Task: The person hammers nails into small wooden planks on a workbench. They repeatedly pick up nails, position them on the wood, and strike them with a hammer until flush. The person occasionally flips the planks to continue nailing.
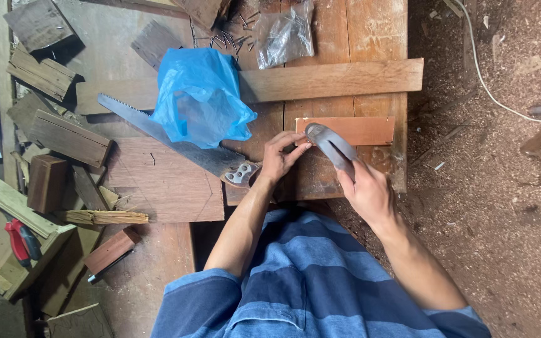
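Nearby, handsaw (pixel 176 141) under crumpled blue bag (pixel 198 94) (smooth plastic); right hand (pixel 364 191) grips grey metal tool (pixel 332 145), left hand (pixel 281 156) fingertips pinching its tip, above reddish board (pixel 361 129) near counter (pixel 370 31) right edge.

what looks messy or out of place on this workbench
Loose nails lie scattered at the bench's far edge beside a clear plastic bag. A blue plastic bag sits on top of the handsaw blade. Offcut wood blocks are piled askew at the side.
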